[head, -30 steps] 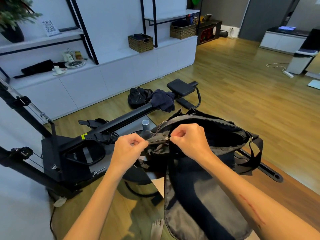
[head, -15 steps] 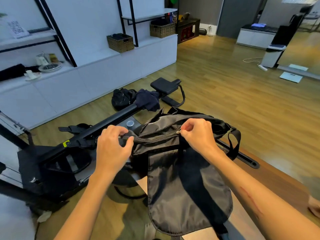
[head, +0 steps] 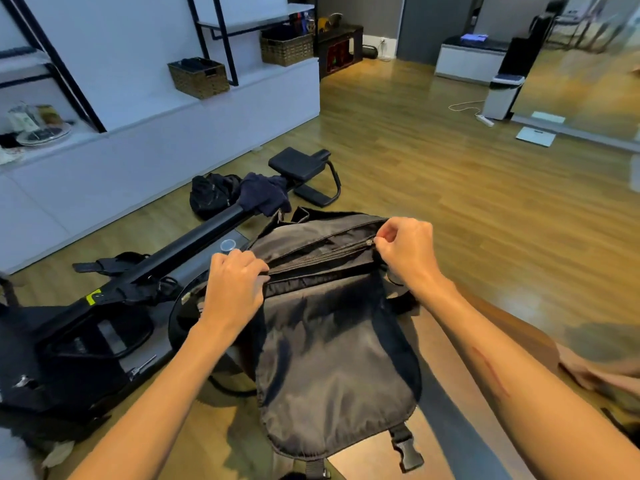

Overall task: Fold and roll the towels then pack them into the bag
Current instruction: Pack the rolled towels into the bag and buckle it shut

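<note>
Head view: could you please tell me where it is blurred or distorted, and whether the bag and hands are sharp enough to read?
Head view: the bag, left hand and right hand at the zipper read fairly sharp; the right edge smears with motion blur, including the brown cloth; wide-angle distortion leans the shelf posts and stretches the forearms; soft glare sits on the wooden floor.

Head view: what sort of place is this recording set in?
Probably a home or studio gym: a black rowing machine with a padded seat on a wooden plank floor, and a white flat bathroom scale.
</note>
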